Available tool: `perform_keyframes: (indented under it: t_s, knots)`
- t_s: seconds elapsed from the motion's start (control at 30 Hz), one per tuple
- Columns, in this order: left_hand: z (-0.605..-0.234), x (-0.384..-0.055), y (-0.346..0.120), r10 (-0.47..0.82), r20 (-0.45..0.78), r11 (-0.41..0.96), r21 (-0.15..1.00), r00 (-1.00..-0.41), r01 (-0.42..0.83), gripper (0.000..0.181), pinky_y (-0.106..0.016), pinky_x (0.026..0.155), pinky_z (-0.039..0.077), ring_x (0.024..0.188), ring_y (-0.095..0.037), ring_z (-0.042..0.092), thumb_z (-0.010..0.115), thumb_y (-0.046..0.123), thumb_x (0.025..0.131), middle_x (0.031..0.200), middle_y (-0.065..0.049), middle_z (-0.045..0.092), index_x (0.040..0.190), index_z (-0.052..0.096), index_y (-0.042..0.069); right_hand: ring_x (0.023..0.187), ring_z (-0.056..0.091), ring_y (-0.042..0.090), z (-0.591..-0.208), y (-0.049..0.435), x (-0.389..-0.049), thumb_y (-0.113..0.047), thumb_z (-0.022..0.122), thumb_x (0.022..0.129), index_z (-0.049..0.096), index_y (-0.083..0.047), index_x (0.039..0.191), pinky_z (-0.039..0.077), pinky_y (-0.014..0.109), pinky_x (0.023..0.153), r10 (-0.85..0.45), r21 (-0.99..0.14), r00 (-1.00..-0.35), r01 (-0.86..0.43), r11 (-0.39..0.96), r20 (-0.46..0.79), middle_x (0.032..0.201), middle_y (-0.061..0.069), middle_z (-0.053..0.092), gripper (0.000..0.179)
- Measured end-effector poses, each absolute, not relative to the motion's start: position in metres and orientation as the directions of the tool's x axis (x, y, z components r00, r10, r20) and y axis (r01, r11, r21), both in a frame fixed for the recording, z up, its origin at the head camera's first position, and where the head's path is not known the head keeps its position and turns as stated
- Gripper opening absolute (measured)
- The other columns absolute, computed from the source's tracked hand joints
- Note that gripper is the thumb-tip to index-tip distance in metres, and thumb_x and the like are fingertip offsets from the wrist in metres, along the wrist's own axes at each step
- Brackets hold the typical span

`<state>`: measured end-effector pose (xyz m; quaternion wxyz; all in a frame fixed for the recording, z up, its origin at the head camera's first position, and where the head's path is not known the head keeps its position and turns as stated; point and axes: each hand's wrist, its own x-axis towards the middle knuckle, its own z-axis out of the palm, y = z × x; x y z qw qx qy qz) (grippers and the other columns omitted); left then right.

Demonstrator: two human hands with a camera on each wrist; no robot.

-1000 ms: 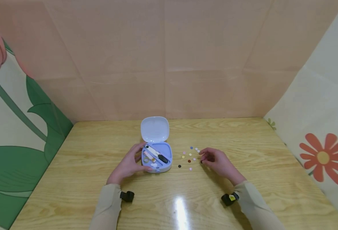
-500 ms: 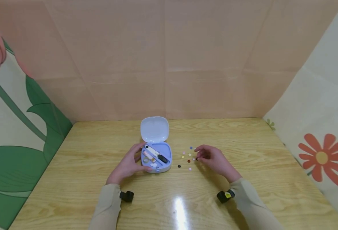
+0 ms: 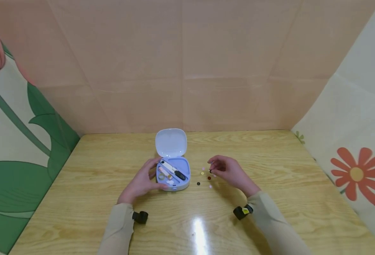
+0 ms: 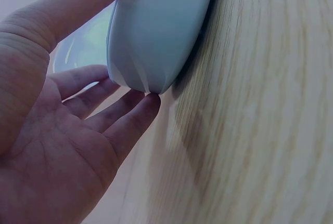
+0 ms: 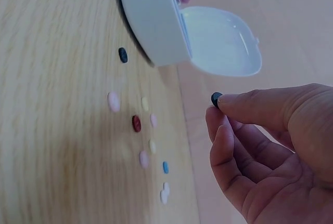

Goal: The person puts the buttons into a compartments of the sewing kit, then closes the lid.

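An open light-blue case [image 3: 182, 163] sits on the table with its lid [image 3: 171, 142] raised. My left hand [image 3: 141, 183] grips its left side, thumb at the front and fingertips against the wall. Inside lie a white tool with a black end [image 3: 172, 170], a small pink-and-white piece [image 3: 165, 173] and a few small items too small to make out. Between thumb and index finger my right hand [image 3: 230, 172] pinches a black button [image 5: 216, 99], raised over the loose buttons. Below it lie a red button [image 5: 136, 123], a blue button [image 5: 165, 167] and another black button [image 5: 123, 54].
Several pink, cream and white buttons, such as a pink one [image 5: 113, 101], are scattered on the wooden table [image 3: 111, 148] right of the case. A pinkish cloth wall [image 3: 181, 71] rises behind the table's far edge.
My right hand has moved left toward the case and risen slightly, carrying the black button above the others. The left hand stays on the case.
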<state>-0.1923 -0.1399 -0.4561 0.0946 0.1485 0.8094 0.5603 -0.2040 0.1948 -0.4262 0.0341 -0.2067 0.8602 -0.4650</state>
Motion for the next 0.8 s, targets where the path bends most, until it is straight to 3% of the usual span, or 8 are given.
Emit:
perform_keyframes:
  t_s: [0.2,0.8]
  knots:
    - [-0.456,-0.194,-0.14,0.344,0.014,0.335,0.932,-0.939,0.136,0.096,-0.037,0.11,0.036,0.131,-0.023,0.038,0.088,0.017,0.066,0.141,-0.001,0.038,0.147,0.035,0.02,0.078,0.062,0.018,-0.419,0.187,-0.207,0.004,0.068,0.085,0.063,-0.005,0.109,0.057,0.028,0.065,-0.399,-0.804,-0.907,-0.337,0.49,0.137,0.088,0.006,0.064,0.026]
    - [-0.459,-0.195,-0.141,0.341,0.011,0.336,0.932,-0.94,0.133,0.098,-0.039,0.11,0.036,0.132,-0.023,0.038,0.089,0.02,0.064,0.141,0.0,0.038,0.147,0.036,0.022,0.084,0.063,0.022,-0.408,0.167,-0.221,0.002,0.067,0.087,0.062,-0.005,0.112,0.057,0.029,0.072,-0.423,-0.836,-0.903,-0.293,0.465,0.081,0.092,0.008,0.065,0.027]
